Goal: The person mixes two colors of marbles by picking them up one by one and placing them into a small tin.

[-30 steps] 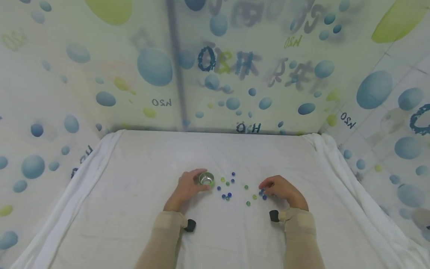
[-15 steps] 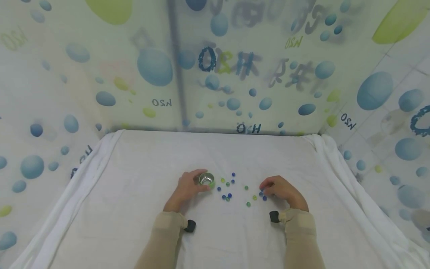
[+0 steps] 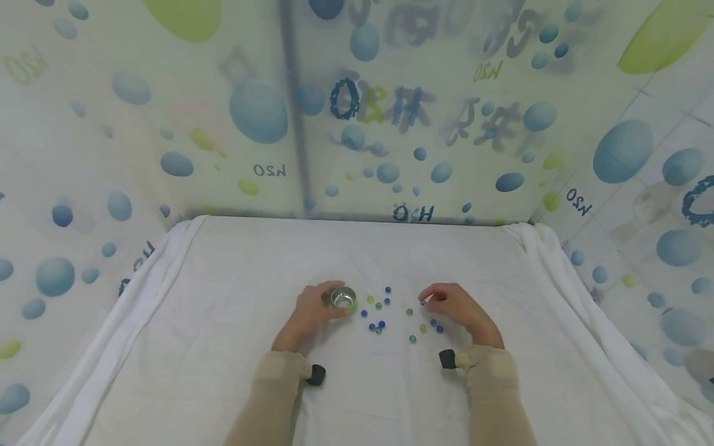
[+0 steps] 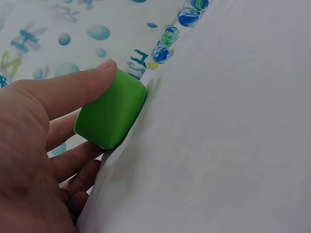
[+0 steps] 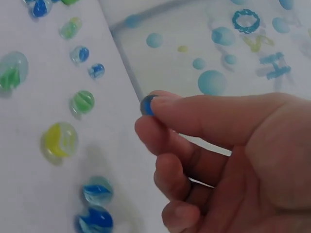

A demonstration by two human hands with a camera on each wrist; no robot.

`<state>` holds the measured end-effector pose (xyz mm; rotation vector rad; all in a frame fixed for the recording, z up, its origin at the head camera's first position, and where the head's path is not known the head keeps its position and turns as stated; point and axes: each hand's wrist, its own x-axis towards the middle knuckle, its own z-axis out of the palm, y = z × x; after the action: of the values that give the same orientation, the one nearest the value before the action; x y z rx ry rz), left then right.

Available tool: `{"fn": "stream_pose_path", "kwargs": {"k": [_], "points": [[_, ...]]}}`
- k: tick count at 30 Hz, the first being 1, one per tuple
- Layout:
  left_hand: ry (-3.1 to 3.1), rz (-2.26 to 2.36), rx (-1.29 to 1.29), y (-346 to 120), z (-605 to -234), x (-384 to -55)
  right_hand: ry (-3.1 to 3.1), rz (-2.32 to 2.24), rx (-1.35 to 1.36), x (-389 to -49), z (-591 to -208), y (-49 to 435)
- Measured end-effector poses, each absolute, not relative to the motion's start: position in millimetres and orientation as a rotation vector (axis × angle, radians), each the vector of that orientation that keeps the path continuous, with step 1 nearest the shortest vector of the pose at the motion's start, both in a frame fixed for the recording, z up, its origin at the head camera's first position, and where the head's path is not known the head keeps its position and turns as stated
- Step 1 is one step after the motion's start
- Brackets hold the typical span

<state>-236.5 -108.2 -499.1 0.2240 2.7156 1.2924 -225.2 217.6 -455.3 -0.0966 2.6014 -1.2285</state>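
My left hand grips a small cup, thumb on the near side and fingers round the far side. Green outside and shiny metal inside, the cup stands upright on the white cloth. In the right wrist view, a blue glass marble is pinched between thumb and index finger of my right hand, raised off the cloth. Below that hand lie two blue marbles and a yellow one. A green marble rests just left of its fingertips.
Several blue, green and yellow marbles lie scattered between the cup and my right hand. White cloth covers the table, bunched into folds along its sides. A bubble-printed curtain hangs behind the table's far edge.
My right hand has lifted a blue marble away from the two other blue ones and shifted left and slightly farther from me. My left hand and the cup stay in place.
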Motion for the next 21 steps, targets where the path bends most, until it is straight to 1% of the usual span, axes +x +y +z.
{"fn": "stream_pose_path", "kwargs": {"k": [11,21], "points": [[2.723,1.291,0.228,-108,-500,-236,2.607,-1.418,-0.134,-228,-460,198],[2.728,1.293,0.225,-109,-501,-236,2.623,-1.512,-0.2,-227,-461,168]]}}
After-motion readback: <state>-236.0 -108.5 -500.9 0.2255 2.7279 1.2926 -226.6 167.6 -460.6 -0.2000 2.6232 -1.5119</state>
